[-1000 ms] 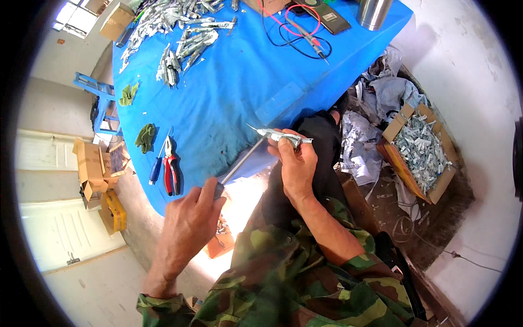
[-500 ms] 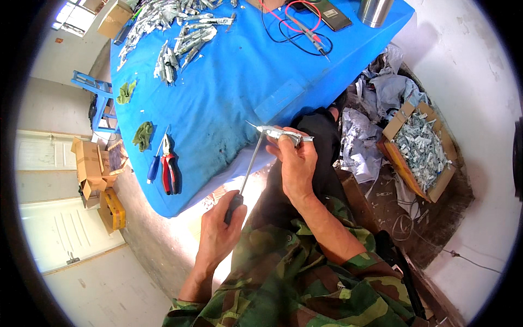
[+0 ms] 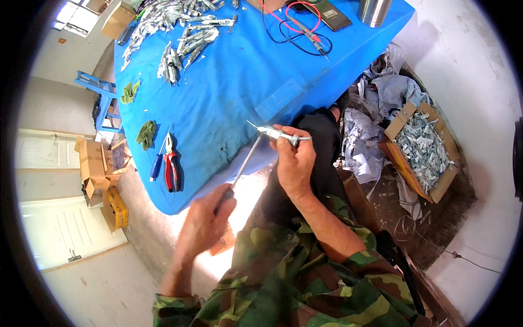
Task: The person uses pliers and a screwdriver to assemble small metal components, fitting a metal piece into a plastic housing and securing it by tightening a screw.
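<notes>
My left hand [image 3: 202,224], a little blurred, is wrapped around the dark handle of a long-shafted screwdriver [image 3: 248,158]. The shaft slants up to the right, and its tip meets or lies just under a slim silver-white part [image 3: 272,132]. That part has a thin pin sticking out at its left end. Between thumb and fingers, my right hand [image 3: 296,166] grips the part above my lap, in front of the table edge; the fingers cover its right portion.
On the blue-covered table [image 3: 234,76] lie red-black pliers [image 3: 172,170], a blue-handled screwdriver [image 3: 156,166], green cloths [image 3: 146,135], a pile of similar parts [image 3: 163,22], a meter [image 3: 332,16] with probe leads and a steel cup [image 3: 375,12]. Right, a carton [image 3: 400,169] holds scraps.
My left hand has shifted left and slightly upward, with the screwdriver shaft now slanting more. The right hand still grips the part, which has barely moved. The whole view has shifted a little.
</notes>
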